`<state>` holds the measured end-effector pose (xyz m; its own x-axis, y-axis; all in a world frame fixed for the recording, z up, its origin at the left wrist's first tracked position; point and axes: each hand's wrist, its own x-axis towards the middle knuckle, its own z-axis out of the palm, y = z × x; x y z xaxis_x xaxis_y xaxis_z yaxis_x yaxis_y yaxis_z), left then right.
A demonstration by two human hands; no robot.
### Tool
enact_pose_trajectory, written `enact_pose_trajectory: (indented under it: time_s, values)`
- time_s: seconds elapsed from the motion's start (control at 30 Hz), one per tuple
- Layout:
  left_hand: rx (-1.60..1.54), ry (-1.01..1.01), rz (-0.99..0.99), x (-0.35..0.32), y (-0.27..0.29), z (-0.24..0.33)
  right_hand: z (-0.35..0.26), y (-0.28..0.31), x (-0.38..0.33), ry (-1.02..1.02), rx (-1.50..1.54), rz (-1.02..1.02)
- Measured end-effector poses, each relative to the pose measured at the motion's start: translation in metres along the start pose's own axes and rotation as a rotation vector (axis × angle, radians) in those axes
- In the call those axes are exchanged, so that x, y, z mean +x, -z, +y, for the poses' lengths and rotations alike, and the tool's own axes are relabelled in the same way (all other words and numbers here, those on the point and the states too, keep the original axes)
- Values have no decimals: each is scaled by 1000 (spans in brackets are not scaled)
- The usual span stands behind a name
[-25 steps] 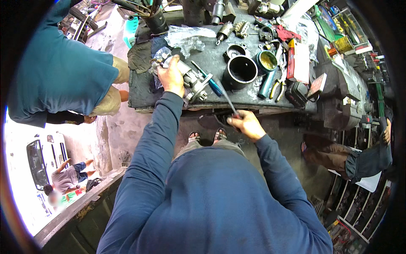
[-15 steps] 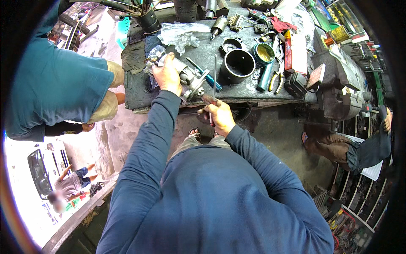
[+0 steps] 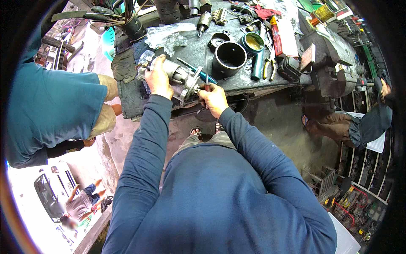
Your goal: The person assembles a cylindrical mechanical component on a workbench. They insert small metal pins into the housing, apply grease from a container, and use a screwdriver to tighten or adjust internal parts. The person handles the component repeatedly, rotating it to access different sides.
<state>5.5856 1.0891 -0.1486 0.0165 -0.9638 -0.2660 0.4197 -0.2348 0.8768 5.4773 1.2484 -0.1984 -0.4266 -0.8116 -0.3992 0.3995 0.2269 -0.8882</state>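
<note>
My left hand point(image 3: 159, 80) is wrapped over the body of a silver starter motor point(image 3: 182, 77), held at the front edge of the workbench point(image 3: 194, 42). The motor's flange and shaft end face right. In my right hand point(image 3: 215, 100) is a screwdriver point(image 3: 207, 67), its reddish handle in the closed fingers and its long shaft pointing up. Those fingertips are close to the motor's shaft end; whether they touch it I cannot tell. Just behind the screwdriver stands a black metal cylinder point(image 3: 223, 71), open at the top. A teal tool point(image 3: 208, 77) lies behind the motor.
Beside the cylinder are an open tin of yellowish grease point(image 3: 253, 42), pliers point(image 3: 269, 70) and a red box point(image 3: 277, 38). An armature point(image 3: 204, 23) and clear plastic bags point(image 3: 169, 38) lie farther back. A vise point(image 3: 338, 72) is at right. One person point(image 3: 63, 97) stands at left, another point(image 3: 363, 127) at right.
The view has shifted, so the bench appears farther left. My right hand has turned its fingers closer to the motor's shaft end, the screwdriver still upright. My left hand keeps its hold.
</note>
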Motion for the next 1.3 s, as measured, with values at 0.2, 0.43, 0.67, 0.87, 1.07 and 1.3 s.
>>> enact_pose_trajectory:
  time_s: [0.2, 0.43, 0.67, 0.87, 1.07, 1.3]
  values:
    - [-15, -41, -9, 0, 2, -4, 7, 2, -1, 44, 7, 36]
    - [-52, -5, -21, 0, 2, -1, 21, 4, 7, 37, -230, 213]
    - [-45, -9, -27, -1, 3, 0, 7, 3, 2, -13, -164, 137]
    - [-21, -38, -8, -2, 1, 1, -6, 2, 1, -90, -47, 55]
    - [-21, -32, 2, -2, 1, 1, -7, 4, 1, -57, -109, 18]
    - [3, -57, -8, -2, 1, -1, -3, 12, -5, -74, -83, 7]
